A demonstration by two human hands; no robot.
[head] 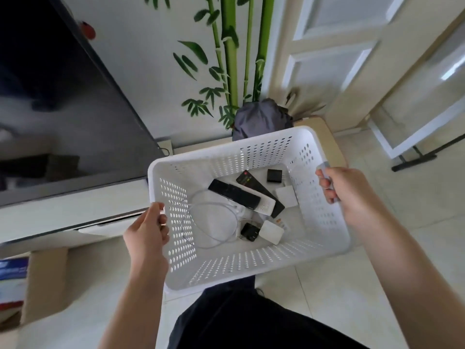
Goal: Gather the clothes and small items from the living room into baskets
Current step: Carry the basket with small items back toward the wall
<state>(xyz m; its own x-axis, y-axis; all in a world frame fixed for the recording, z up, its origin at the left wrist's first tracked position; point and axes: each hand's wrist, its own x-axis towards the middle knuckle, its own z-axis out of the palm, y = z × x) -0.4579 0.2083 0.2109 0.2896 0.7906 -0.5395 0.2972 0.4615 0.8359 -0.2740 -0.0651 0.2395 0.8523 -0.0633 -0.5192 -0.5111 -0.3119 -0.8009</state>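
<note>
White perforated plastic — that is the laundry basket you are carrying, one hand on each short side so it rides level and nothing slides. Your left hand curls its fingers over the left rim, thumb outside; your right hand grips the right rim the same way, fingers hooked over the edge.

Already lying on the basket floor: a black remote across a white remote, a coiled white cable, a black plug at the far end, a white adapter, another white charger near you.

Just beyond the far rim sits a grey garment (bunched, so I cannot tell what kind) on a low cabinet top — likely the next pickup. The television on the left is cut off by the frame, and the cardboard box at near left is blurred.
</note>
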